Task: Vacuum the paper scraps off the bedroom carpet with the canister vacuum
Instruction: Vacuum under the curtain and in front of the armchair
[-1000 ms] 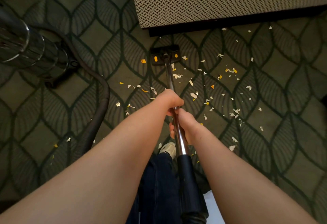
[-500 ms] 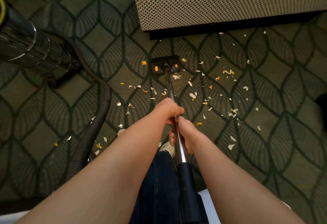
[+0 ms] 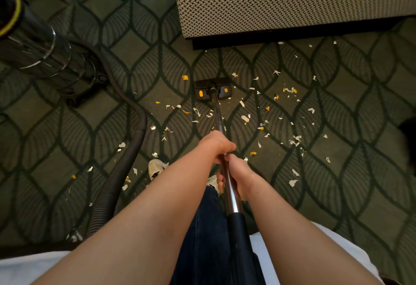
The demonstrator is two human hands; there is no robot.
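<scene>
A metal vacuum wand [image 3: 218, 113] runs from my hands down to a black floor head [image 3: 212, 88] with two orange marks, flat on the carpet just in front of the bed base. My left hand [image 3: 216, 145] grips the wand higher along it, and my right hand [image 3: 234, 175] grips it just behind. White and orange paper scraps [image 3: 245, 118] lie scattered around the head, mostly to its right and near my feet. The shiny canister [image 3: 42, 59] stands at the left, its ribbed hose [image 3: 126, 163] curving down the left side.
A woven-pattern bed base [image 3: 281, 1] fills the upper right, with a dark gap beneath it. The green leaf-pattern carpet [image 3: 337, 194] spreads all around. My white shoe [image 3: 156, 167] shows beside the hose. A dark object sits at the right edge [image 3: 408, 131].
The floor head has been pulled back away from the bed base, toward me. More scraps and my shoe have come into view near the hose. Both hands keep their hold on the wand.
</scene>
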